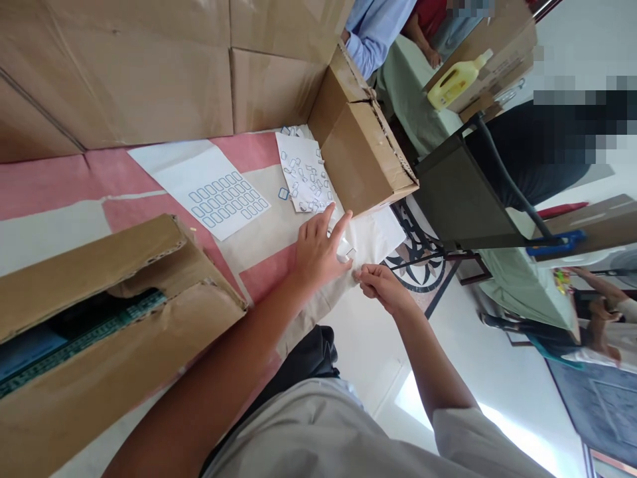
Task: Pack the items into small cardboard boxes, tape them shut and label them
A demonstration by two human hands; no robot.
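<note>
Left hand (321, 247) is spread wide, white bit (345, 250) at its 3 o'clock between thumb and finger. Right hand (381, 287) pinched narrow, can't tell on what. Paper (290, 147) at left's 11.

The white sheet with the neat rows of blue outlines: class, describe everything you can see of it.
The white sheet looks like paper, with rows of blue-outlined rounded rectangles toward one end and the other end blank. It lies flat and slanted in view on the red-and-white cloth. Whether its far edge touches the tall cardboard is unclear. Neither the left hand nor the right hand touches it.
</note>
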